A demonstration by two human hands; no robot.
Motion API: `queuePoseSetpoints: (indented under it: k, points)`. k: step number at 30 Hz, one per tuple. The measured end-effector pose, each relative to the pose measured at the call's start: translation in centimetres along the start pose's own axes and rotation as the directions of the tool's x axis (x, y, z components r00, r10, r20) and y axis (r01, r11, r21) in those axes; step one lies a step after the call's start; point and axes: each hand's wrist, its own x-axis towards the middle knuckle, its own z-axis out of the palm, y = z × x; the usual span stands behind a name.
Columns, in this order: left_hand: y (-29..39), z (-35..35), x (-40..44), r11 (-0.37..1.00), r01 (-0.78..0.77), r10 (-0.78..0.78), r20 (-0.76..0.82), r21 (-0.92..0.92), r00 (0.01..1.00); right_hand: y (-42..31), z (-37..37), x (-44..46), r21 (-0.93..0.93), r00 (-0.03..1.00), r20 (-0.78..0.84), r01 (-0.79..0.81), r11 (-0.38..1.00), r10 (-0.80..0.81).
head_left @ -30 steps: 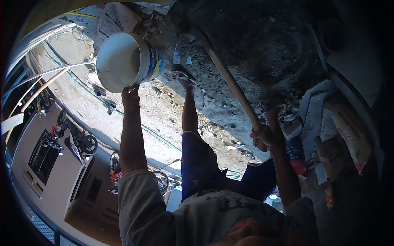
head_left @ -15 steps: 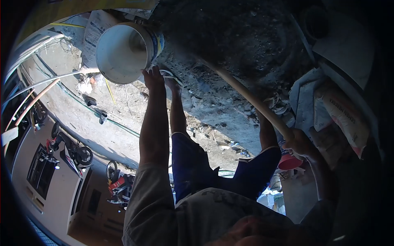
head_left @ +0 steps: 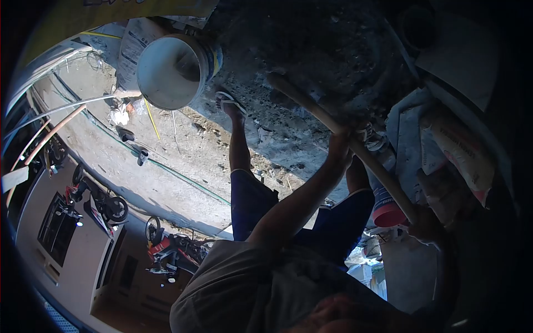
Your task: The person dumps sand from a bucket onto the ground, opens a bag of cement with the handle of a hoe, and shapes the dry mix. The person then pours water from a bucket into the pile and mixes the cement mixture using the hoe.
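Note:
My left hand is wrapped round the middle of a long wooden tool handle. Farther down, near the handle's lower end, my right hand is closed round it in shadow. The handle slants up and left over dark, crumbly material; I cannot make out a tool head there. A large white bucket stands to the upper left, its mouth turned towards me and neither hand on it. Between bucket and handle is my sandalled foot.
A printed sack lies at the right, near a red-rimmed bucket. A green hose crosses the pale ground. Parked motorbikes stand at lower left. Pipes jut in from the left.
My left hand has left the white bucket's rim and moved right to grasp the wooden handle. My right hand has shifted slightly down and right with the handle.

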Motion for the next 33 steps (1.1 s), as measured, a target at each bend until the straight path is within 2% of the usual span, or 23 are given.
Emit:
queuePoseSetpoints:
  k: [3,4,6,8,9,10,13,14,16,18,20,21,23,27,29,31,33]
  points:
    - [5.5,-6.6,3.5,0.999,-0.043,0.045,-0.128,0.025,0.991,-4.7,3.3,6.8,0.034,0.986,0.123,0.107,0.994,-0.110]
    - [7.2,-9.5,5.5,0.994,-0.068,0.080,-0.150,0.087,0.985,-6.6,4.4,9.6,0.024,0.973,0.174,0.148,0.989,-0.150]
    - [10.8,-12.3,7.7,0.961,-0.141,0.189,-0.196,0.237,0.962,-10.5,4.7,14.0,0.211,0.958,0.283,-0.026,0.977,-0.035]
    - [13.5,-12.7,9.2,0.906,-0.191,0.310,-0.286,0.379,0.906,-8.5,8.7,20.1,0.487,0.924,0.285,0.091,0.868,-0.257]
    - [14.6,-12.5,9.9,0.882,-0.195,0.362,-0.351,0.429,0.863,-8.7,8.8,21.8,0.493,0.918,0.288,0.100,0.864,-0.271]
    - [15.8,-12.2,10.4,0.810,-0.099,0.351,-0.344,0.578,0.871,-9.4,8.7,23.3,0.499,0.914,0.290,0.109,0.860,-0.284]
    - [16.3,-15.1,14.8,0.703,-0.190,0.534,-0.332,0.685,0.778,-10.4,9.7,26.8,0.507,0.901,0.318,0.101,0.856,-0.294]
    - [16.3,-15.3,16.4,0.729,-0.157,0.531,-0.406,0.666,0.744,-10.4,9.9,27.4,0.505,0.899,0.327,0.096,0.858,-0.293]
    - [15.8,-12.7,15.4,0.848,-0.194,0.406,-0.370,0.493,0.836,-10.3,9.8,26.9,0.488,0.929,0.286,0.070,0.870,-0.235]
    - [14.5,-11.1,14.3,0.892,-0.183,0.344,-0.359,0.413,0.868,-9.7,8.9,25.0,0.482,0.954,0.220,0.077,0.873,-0.205]
    - [11.7,-8.8,14.1,0.882,-0.175,0.356,-0.374,0.439,0.857,-8.7,6.0,22.8,0.472,0.972,0.103,0.140,0.870,-0.212]
    - [10.5,-7.5,14.4,0.876,-0.171,0.360,-0.374,0.452,0.855,-7.9,4.9,22.4,0.434,0.975,0.109,0.127,0.892,-0.191]
    - [8.5,-5.6,14.3,0.891,-0.134,0.291,-0.317,0.434,0.903,-6.3,3.2,20.7,0.352,0.982,0.136,0.079,0.933,-0.134]
    - [5.2,-1.4,14.3,0.918,-0.111,0.188,-0.171,0.380,0.967,-6.5,-3.2,15.2,0.373,0.988,0.154,-0.030,0.927,-0.031]
    - [3.5,0.9,12.3,0.926,-0.101,0.144,-0.093,0.364,0.985,-4.5,-5.6,12.8,0.366,0.993,0.061,0.074,0.928,-0.103]
    - [1.2,6.2,7.3,0.899,-0.251,0.293,-0.066,0.360,0.954,-1.2,-8.7,9.6,0.312,0.982,0.139,0.075,0.947,-0.124]
    - [-1.9,8.8,4.7,0.920,-0.227,0.244,-0.016,0.320,0.970,-1.8,-12.9,5.3,0.233,0.964,0.250,-0.149,0.961,0.089]
